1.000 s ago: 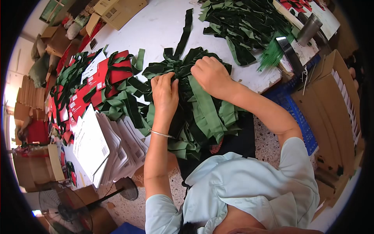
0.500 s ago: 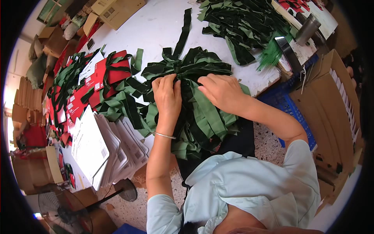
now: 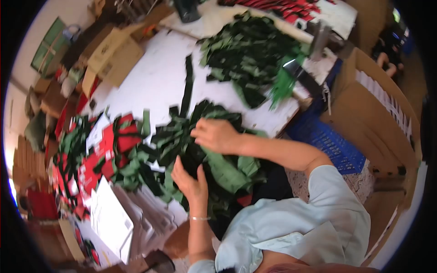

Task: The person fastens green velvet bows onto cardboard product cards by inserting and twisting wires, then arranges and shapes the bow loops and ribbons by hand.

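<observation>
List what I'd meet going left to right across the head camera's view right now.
By their middles: green window → stack of white cards → left hand → right hand → blue basket → large cardboard box.

Small workshop, packing/assembly type. White counter point(image 3: 145, 63) mid-frame with bulk heaps of green fabric strips point(image 3: 223, 170) at centre and top. Red printed cards point(image 3: 86, 175) left, stacked white cards point(image 3: 109, 218) lower left. Cardboard box point(image 3: 114, 57) upper left, large carton point(image 3: 364, 113) holding upright white pieces at right, blue plastic crate point(image 3: 334, 145) beside it. Speckled floor point(image 3: 297, 181).
</observation>
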The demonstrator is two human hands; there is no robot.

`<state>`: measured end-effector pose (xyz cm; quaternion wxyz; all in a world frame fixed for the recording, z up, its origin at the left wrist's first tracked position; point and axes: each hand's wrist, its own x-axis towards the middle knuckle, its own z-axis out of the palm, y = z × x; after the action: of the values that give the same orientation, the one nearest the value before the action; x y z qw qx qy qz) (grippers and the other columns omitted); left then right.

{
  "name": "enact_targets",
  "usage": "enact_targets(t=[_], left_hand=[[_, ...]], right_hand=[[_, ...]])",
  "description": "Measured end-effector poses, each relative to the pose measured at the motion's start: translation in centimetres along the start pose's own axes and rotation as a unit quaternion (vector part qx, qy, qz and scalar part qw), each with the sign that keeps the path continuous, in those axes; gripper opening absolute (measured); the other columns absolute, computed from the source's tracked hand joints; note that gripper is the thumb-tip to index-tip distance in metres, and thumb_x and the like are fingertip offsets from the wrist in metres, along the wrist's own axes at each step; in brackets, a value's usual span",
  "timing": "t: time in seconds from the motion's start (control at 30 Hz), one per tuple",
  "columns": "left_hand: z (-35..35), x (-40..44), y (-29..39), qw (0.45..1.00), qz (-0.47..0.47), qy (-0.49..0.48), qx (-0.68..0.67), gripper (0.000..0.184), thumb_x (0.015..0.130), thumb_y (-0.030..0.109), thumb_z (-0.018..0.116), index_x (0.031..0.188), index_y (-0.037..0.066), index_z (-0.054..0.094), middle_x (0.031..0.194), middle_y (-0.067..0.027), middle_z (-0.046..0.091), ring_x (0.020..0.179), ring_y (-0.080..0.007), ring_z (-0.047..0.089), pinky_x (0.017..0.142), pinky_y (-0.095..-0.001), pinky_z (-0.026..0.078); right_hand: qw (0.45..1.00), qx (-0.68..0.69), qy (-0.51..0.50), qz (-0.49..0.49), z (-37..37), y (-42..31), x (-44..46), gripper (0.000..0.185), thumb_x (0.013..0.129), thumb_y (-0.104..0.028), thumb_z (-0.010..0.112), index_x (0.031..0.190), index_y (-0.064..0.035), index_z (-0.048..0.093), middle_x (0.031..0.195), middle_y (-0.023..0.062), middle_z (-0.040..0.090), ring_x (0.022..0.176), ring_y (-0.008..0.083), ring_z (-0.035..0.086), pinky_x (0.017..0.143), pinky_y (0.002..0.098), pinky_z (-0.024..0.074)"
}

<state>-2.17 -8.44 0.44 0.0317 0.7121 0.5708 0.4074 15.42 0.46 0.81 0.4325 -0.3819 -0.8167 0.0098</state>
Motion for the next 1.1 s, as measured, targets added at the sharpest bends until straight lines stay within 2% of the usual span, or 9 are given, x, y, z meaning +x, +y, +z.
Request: enact_targets(t=[0.17, 0.3, 0.4, 0.6, 0.63, 0.8, 0.9, 1.0, 1.1], left_hand=[[0.1, -0.6, -1.3, 0.960, -0.141, -0.041, -0.240, 0.069, 0.082, -0.008, 0.058, 0.145, 0.000, 0.030, 0.135, -0.0208, 0.047, 0.119, -0.0297, 0.052, 0.098, -0.0364, 0.043], [-2.7, 0.4, -0.7, 0.820, -0.221, -0.007, -0.529, 0.064, 0.080, -0.013, 0.046, 0.142, 0.001, 0.034, 0.114, -0.0119, 0.062, 0.096, -0.0142, 0.060, 0.080, -0.0248, 0.048], [-6.1, 1.1, -0.2, 0.704, -0.289, -0.013, -0.649, 0.061, 0.079, -0.005, 0.051, 0.138, 0.000, 0.038, 0.103, -0.0127, 0.065, 0.083, -0.0187, 0.064, 0.063, -0.0268, 0.051], [-7.0, -3.6, 0.2, 0.612, -0.354, -0.078, -0.703, 0.046, 0.085, 0.003, 0.051, 0.131, 0.001, 0.047, 0.102, -0.0112, 0.063, 0.056, -0.0073, 0.049, 0.045, -0.0196, 0.034], [-7.1, -5.5, 2.2, 0.677, -0.381, -0.032, -0.629, 0.039, 0.090, 0.009, 0.049, 0.129, 0.002, 0.049, 0.101, -0.0096, 0.062, 0.049, -0.0048, 0.040, 0.044, -0.0195, 0.029], [-8.4, -10.1, 3.2, 0.537, -0.516, -0.134, -0.653, 0.040, 0.096, 0.022, 0.048, 0.128, -0.001, 0.051, 0.087, -0.0081, 0.063, 0.044, -0.0052, 0.032, 0.042, -0.0219, 0.025], [-8.4, -11.1, 3.3, 0.568, -0.592, -0.132, -0.556, 0.035, 0.089, 0.007, 0.052, 0.122, -0.001, 0.053, 0.082, -0.0090, 0.063, 0.045, -0.0061, 0.041, 0.042, -0.0205, 0.032], [-9.0, -12.3, -0.1, 0.538, -0.474, -0.179, -0.673, 0.031, 0.086, -0.001, 0.047, 0.116, -0.002, 0.056, 0.076, -0.0088, 0.063, 0.039, -0.0057, 0.040, 0.037, -0.0210, 0.033], [-9.9, -13.8, -3.3, 0.603, -0.498, -0.106, -0.614, 0.028, 0.085, -0.003, 0.048, 0.110, -0.005, 0.059, 0.084, -0.0136, 0.069, 0.038, -0.0082, 0.039, 0.038, -0.0205, 0.030]], right_hand=[[0.999, 0.027, -0.021, 0.028, -0.2, -0.3, -0.2, 0.024, 0.081, -0.016, 0.069, 0.103, -0.0087, 0.063, 0.097, 0.0062, 0.054, 0.084, 0.0243, 0.062, 0.070, 0.0359, 0.0529], [0.999, 0.024, -0.014, 0.024, -0.1, -0.4, -0.2, 0.024, 0.081, -0.017, 0.069, 0.103, -0.0086, 0.063, 0.096, 0.0064, 0.055, 0.084, 0.0246, 0.062, 0.070, 0.0359, 0.0529], [1.000, 0.016, -0.009, 0.019, 0.0, -0.4, -0.2, 0.023, 0.082, -0.017, 0.069, 0.103, -0.0085, 0.063, 0.096, 0.0065, 0.054, 0.084, 0.0250, 0.062, 0.069, 0.0363, 0.0532], [1.000, 0.011, -0.001, 0.010, 0.1, -0.3, -0.2, 0.021, 0.082, -0.017, 0.068, 0.101, -0.0080, 0.064, 0.096, 0.0068, 0.054, 0.084, 0.0252, 0.062, 0.068, 0.0371, 0.0534], [1.000, 0.011, 0.000, 0.012, 0.1, -0.4, -0.2, 0.021, 0.082, -0.017, 0.068, 0.101, -0.0080, 0.064, 0.096, 0.0068, 0.054, 0.084, 0.0252, 0.062, 0.068, 0.0371, 0.0534], [1.000, 0.003, -0.007, 0.008, 0.3, -0.4, -0.1, 0.015, 0.082, -0.018, 0.066, 0.094, -0.0105, 0.060, 0.091, 0.0069, 0.051, 0.084, 0.0247, 0.059, 0.068, 0.0380, 0.0508], [1.000, -0.015, 0.003, 0.000, 0.4, -0.5, -0.2, 0.015, 0.082, -0.020, 0.066, 0.088, -0.0106, 0.056, 0.090, 0.0079, 0.051, 0.081, 0.0270, 0.060, 0.067, 0.0397, 0.0501], [1.000, -0.004, 0.013, 0.000, 0.7, -0.3, -0.4, 0.015, 0.081, -0.019, 0.067, 0.088, -0.0105, 0.057, 0.090, 0.0080, 0.052, 0.079, 0.0273, 0.060, 0.066, 0.0402, 0.0501], [1.000, -0.005, 0.026, -0.006, 0.8, -0.2, -0.6, 0.014, 0.081, -0.018, 0.068, 0.087, -0.0100, 0.059, 0.089, 0.0073, 0.051, 0.075, 0.0264, 0.059, 0.063, 0.0392, 0.0494]])
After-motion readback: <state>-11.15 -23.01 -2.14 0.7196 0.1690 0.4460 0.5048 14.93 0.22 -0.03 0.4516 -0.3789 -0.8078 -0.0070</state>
